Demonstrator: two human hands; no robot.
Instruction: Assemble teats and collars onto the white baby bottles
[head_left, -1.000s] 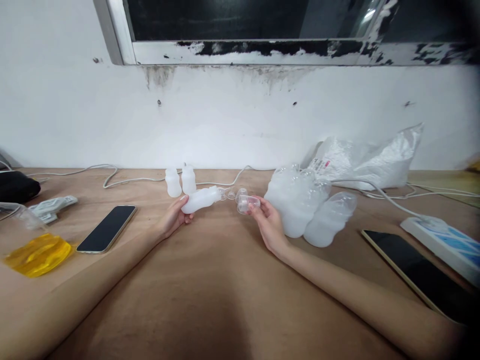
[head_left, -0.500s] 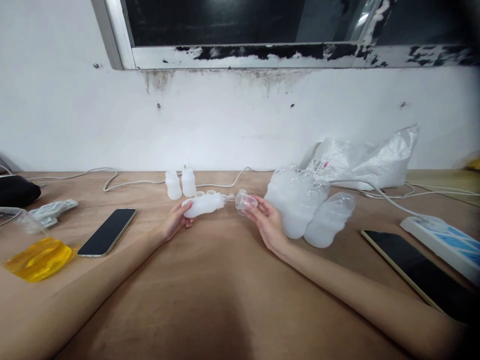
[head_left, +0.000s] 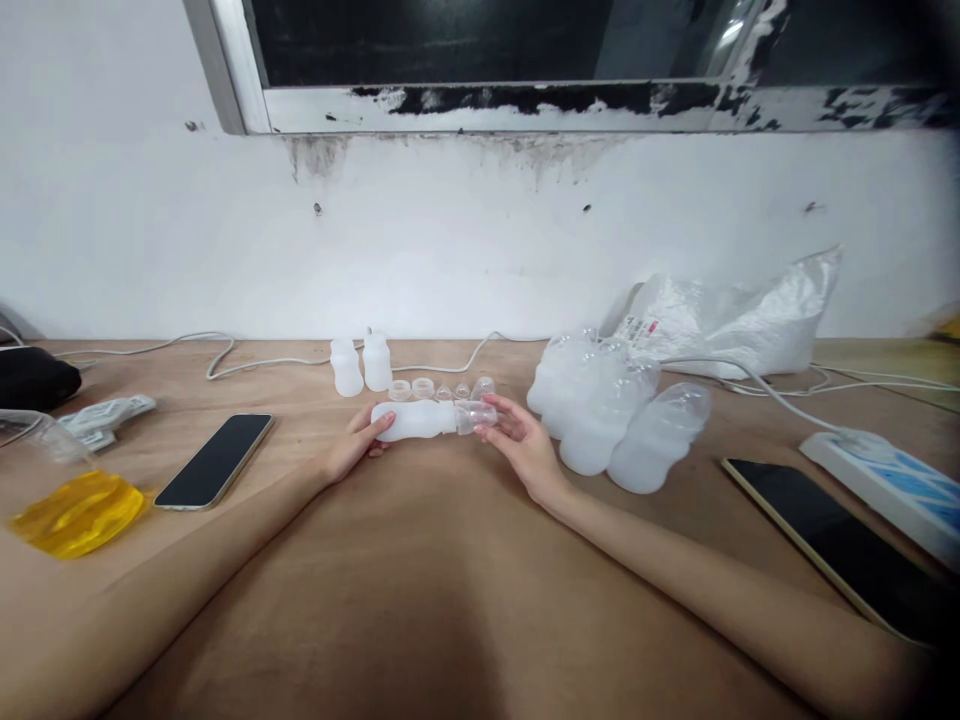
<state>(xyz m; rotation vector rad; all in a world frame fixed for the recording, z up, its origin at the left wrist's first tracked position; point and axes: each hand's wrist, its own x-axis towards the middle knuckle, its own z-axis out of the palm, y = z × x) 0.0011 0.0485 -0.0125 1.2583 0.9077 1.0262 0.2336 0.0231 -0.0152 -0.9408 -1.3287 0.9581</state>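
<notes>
A frosted white bottle [head_left: 414, 420] lies on its side in the air, with my left hand [head_left: 358, 440] closed round its base. At its neck end, a clear cap [head_left: 475, 416] is held by the fingers of my right hand [head_left: 523, 447] and meets the bottle. Just behind is a row of small parts: white rings [head_left: 422, 387], clear nipples [head_left: 462, 391] and another clear cap [head_left: 484, 385]. Two uncapped white bottles [head_left: 346, 367] stand farther back at the left. Several bottles with clear caps [head_left: 592, 415] stand to the right of my right hand.
Phones lie at the left [head_left: 215, 463] and right [head_left: 829, 545]. A power strip [head_left: 892, 480] sits at the right edge, a plastic bag [head_left: 739, 315] by the wall. A container with yellow contents [head_left: 79, 512] is at far left. A white cable [head_left: 281, 364] runs along the back.
My right hand has brought the clear cap left and slightly down onto the bottle's neck. The bottle has levelled and shifted slightly right, and the small parts behind it show more fully.
</notes>
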